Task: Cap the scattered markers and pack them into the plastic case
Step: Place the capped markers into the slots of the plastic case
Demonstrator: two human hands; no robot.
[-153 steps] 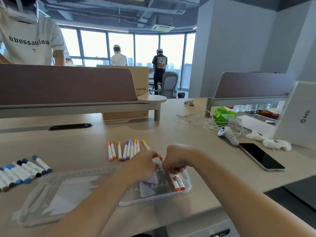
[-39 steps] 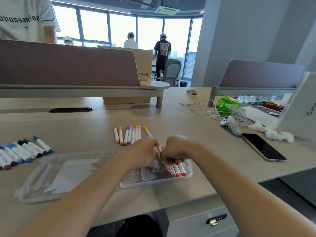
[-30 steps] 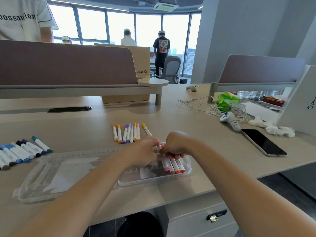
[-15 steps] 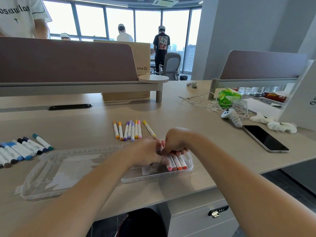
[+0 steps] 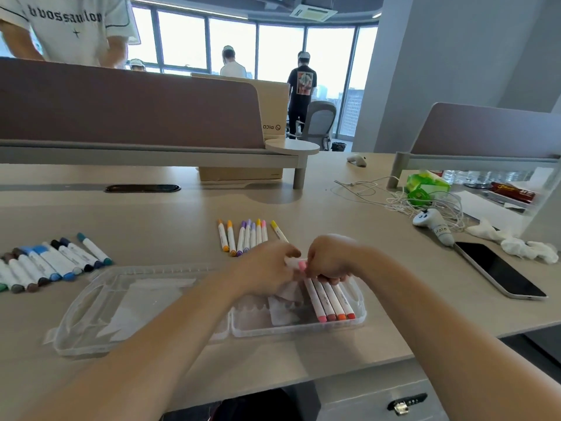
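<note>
Plastic case (image 5: 303, 329) lies open and flat on the desk (image 5: 182, 214), with the clear lid half (image 5: 91, 311) folded out to the left and the tray half on the right. Both hands meet just above the tray's far rim. Left hand (image 5: 267, 270): fingers curled, thumb and fingertips pinching the white barrel of a pink-capped marker (image 5: 299, 264). Right hand (image 5: 329, 259): curled into a loose fist, fingers closed round the pink end of the same marker. Cannot tell whether the cap is fully seated, because the knuckles hide the joint. The marker is held roughly level between the two hands, above the tray. Inside the case, at the tray's right end, four markers (image 5: 332, 300) lie side by side and touching. Their caps point toward the near wall and run pink, brownish red, orange and red; their far ends are hidden under the right hand. A white paper insert (image 5: 283, 311) lies in the tray just left of them. Behind the case, a loose row of markers (image 5: 246, 237) with orange, purple, yellow and pink caps lies on the desk. Left of the case sits a cluster of markers (image 5: 51, 264) with blue and dark caps. Right of the case, well apart, a phone (image 5: 498, 273) lies face up. A white controller (image 5: 434, 226) lies to the right of the case and further back.
</note>
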